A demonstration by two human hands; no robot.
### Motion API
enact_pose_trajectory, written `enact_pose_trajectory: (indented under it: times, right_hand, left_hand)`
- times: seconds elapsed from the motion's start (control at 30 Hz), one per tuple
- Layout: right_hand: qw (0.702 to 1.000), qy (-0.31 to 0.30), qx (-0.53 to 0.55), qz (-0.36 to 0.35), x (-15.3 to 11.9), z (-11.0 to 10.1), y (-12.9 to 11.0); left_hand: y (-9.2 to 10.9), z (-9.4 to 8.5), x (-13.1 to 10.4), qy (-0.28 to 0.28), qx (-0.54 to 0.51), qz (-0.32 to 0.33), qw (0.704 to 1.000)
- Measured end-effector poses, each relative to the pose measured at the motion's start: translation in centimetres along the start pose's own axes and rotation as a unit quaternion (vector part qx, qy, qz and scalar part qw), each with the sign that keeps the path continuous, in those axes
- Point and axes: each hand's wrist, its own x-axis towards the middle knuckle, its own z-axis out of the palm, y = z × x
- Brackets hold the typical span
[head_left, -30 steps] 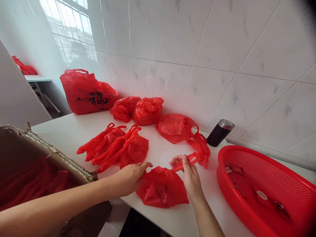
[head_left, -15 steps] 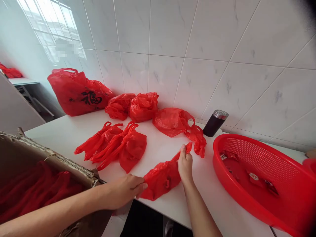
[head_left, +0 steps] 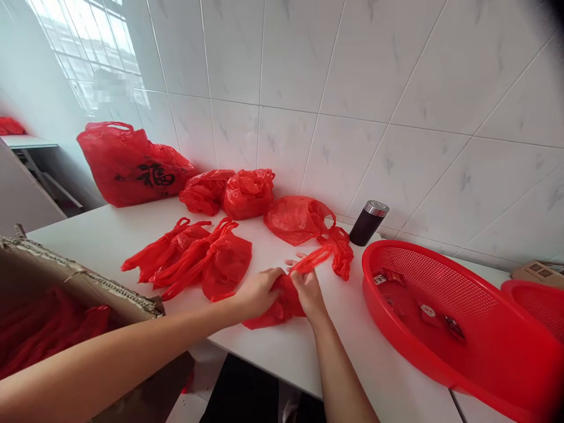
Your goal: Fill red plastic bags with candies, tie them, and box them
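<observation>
Left hand (head_left: 259,294) and right hand (head_left: 308,294) are set close together at a red bag (head_left: 268,318) near the front edge of the table (head_left: 362,332), its gathered top (head_left: 316,258) pinched by the right, the left's grip unclear; thin plastic is probably best drawn evenly, without jerks

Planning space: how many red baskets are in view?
2: large basket right of the dark cylinder; second basket beyond, cut off by the right edge. Others may be hidden.

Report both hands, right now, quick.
Left hand: curled against the red bag; grip hidden, cannot tell.
Right hand: holding the bag's gathered top, some fingers extended.
</observation>
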Motion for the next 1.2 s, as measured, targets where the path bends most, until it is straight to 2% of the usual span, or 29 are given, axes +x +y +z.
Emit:
enact_pose_trajectory:
  times: [0.1,0.17,0.23,0.3,0.43,0.5,0.57,0.63,0.7,0.73,0.8,0.9,0.93,1.0,1.1,1.2]
  right_hand:
    - [0.976,-0.212,0.011,0.042,-0.3,0.4,-0.3]
    - [0.955,-0.284,-0.03,0.079,-0.6,0.5,-0.3]
    - [0.943,-0.298,-0.09,0.116,-0.9,0.2,-0.1]
    - [0.939,-0.286,-0.135,0.135,-1.1,-0.4,0.2]
    - [0.944,-0.267,-0.142,0.133,-1.2,-1.0,0.2]
    - [0.946,-0.266,-0.133,0.129,-1.2,-0.7,-0.2]
    - [0.946,-0.283,-0.095,0.124,-1.2,-0.1,-0.8]
    - [0.945,-0.304,-0.024,0.114,-1.2,0.4,-1.3]
    - [0.949,-0.299,0.015,0.102,-1.1,0.6,-1.3]
    - [0.955,-0.28,0.006,0.098,-1.0,0.6,-1.1]
    - [0.969,-0.219,-0.05,0.104,-0.6,0.5,-0.3]
    - [0.972,-0.147,-0.119,0.136,-0.2,0.5,1.3]
    - [0.97,-0.142,-0.133,0.147,-0.2,0.6,1.8]
    - [0.961,-0.156,-0.155,0.167,-0.3,0.9,2.5]
    - [0.949,-0.184,-0.185,0.177,-0.5,1.3,3.4]
    - [0.946,-0.168,-0.215,0.177,-0.6,1.4,4.3]
  left_hand:
    - [0.1,-1.5,0.2,-0.011,-0.075,-0.009,0.997]
    - [0.4,-2.0,-0.1,-0.032,-0.112,-0.013,0.993]
    - [0.4,-2.2,-0.5,-0.048,-0.131,-0.017,0.99]
    - [0.2,-2.3,-0.9,-0.055,-0.139,-0.024,0.988]
    - [-0.1,-2.8,-1.6,-0.075,-0.161,-0.05,0.983]
    - [0.3,-3.4,-2.1,-0.101,-0.215,-0.075,0.968]
    - [0.9,-4.4,-3.0,-0.105,-0.312,-0.114,0.937]
    - [1.7,-6.3,-4.4,-0.055,-0.421,-0.16,0.891]
    - [2.0,-9.4,-6.5,0.048,-0.497,-0.194,0.844]
    - [2.0,-11.3,-7.9,0.104,-0.517,-0.202,0.825]
    - [1.5,-15.3,-11.2,0.222,-0.509,-0.203,0.807]
    - [-0.5,-20.2,-16.8,0.351,-0.454,-0.206,0.793]
    - [-1.5,-21.2,-18.6,0.375,-0.44,-0.214,0.787]
    - [-4.0,-22.3,-21.8,0.389,-0.426,-0.252,0.777]
    - [-9.0,-21.8,-25.4,0.346,-0.432,-0.347,0.758]
    - [-14.3,-19.0,-27.7,0.211,-0.427,-0.429,0.767]
